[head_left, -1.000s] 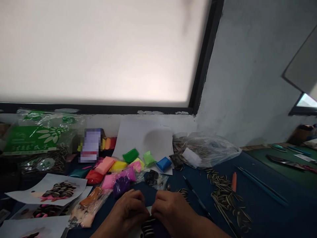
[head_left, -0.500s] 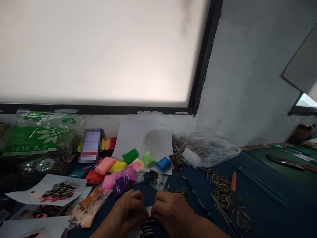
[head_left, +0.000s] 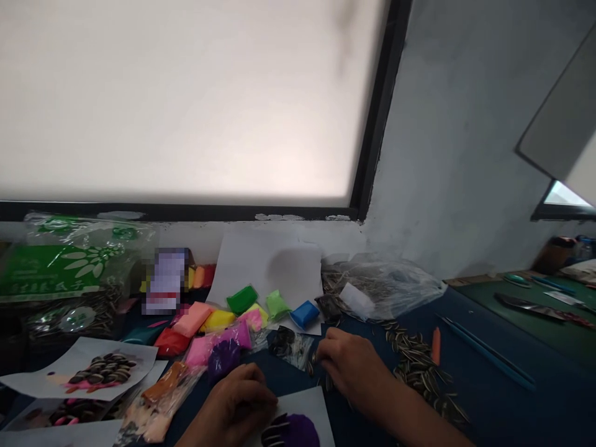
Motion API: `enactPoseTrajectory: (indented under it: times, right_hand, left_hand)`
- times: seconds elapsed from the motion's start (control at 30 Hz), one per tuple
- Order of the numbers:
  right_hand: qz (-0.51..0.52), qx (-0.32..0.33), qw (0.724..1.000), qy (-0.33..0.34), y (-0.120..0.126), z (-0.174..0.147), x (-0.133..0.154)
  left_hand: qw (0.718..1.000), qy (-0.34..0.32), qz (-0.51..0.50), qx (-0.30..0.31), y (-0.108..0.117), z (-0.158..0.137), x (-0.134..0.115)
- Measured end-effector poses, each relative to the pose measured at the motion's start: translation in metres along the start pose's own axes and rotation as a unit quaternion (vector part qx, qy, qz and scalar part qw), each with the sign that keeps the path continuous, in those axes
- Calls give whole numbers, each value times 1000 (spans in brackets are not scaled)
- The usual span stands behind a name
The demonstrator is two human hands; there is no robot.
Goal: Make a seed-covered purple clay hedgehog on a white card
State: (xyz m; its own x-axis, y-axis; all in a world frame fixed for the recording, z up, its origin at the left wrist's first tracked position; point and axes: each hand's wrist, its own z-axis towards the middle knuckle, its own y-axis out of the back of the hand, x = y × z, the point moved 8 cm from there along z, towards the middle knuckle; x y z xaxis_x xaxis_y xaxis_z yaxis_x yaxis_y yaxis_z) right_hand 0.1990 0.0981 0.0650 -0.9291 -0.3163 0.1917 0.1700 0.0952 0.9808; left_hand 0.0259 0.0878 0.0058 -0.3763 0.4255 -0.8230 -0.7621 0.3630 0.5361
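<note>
At the bottom centre lies a white card point(head_left: 325, 413) with a purple clay patch point(head_left: 302, 430). Striped sunflower seeds point(head_left: 274, 433) sit side by side on the patch's left part. My left hand point(head_left: 235, 403) is at the card's upper left edge, fingers curled together; whatever they pinch is hidden. Off the card to the upper right, my right hand point(head_left: 356, 366) reaches down to a few loose seeds point(head_left: 311, 365) on the dark blue table. Its fingers are bent and closed, with the tips hidden among these seeds.
Colourful clay packets point(head_left: 218, 321) spread behind my left hand. Finished-looking seed pictures point(head_left: 105, 372) lie at left, below a green seed bag point(head_left: 51, 270). A seed pile point(head_left: 410, 347), an orange stick point(head_left: 436, 346) and blue tweezers point(head_left: 488, 354) lie at right, a knife point(head_left: 526, 307) beyond.
My right hand has left the card and moved right and away from me to the loose seeds. More of the card and purple patch shows. My left hand stays at the card.
</note>
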Motion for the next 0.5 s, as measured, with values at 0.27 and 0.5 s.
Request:
enactPoseTrajectory:
  times: [0.27,0.5]
  right_hand:
    - [2,21,999,46,-8,2,3]
    - [-58,21,993,100,-17,5,9]
  left_hand:
    - [996,-71,19,-51,-2,-3,9]
    - [995,-90,49,-21,-4,-1,-2]
